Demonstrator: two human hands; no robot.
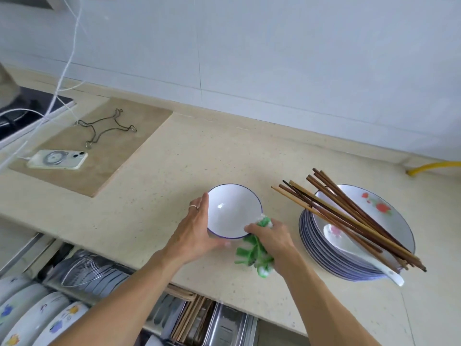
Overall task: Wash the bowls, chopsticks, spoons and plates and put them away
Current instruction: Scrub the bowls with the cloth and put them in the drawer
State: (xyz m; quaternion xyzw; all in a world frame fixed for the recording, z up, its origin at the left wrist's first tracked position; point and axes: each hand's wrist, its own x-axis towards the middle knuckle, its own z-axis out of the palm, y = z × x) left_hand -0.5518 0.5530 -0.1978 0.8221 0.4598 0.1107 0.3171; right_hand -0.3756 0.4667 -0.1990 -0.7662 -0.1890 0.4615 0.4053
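Beige speckled kitchen counter (149,183), pale wall behind, drawer rack of dishes open below. Left hand (193,231) cups the side of a white blue-rimmed bowl (233,211) tilted on the counter; right hand (270,237) bunches a green-and-white cloth (254,255) against its rim. Plate stack (349,250) to the right carries wooden chopsticks (349,216) and a ceramic spoon (354,248). Bowl likely light, rigid, breakable, slick if wet; best held by rim and base.
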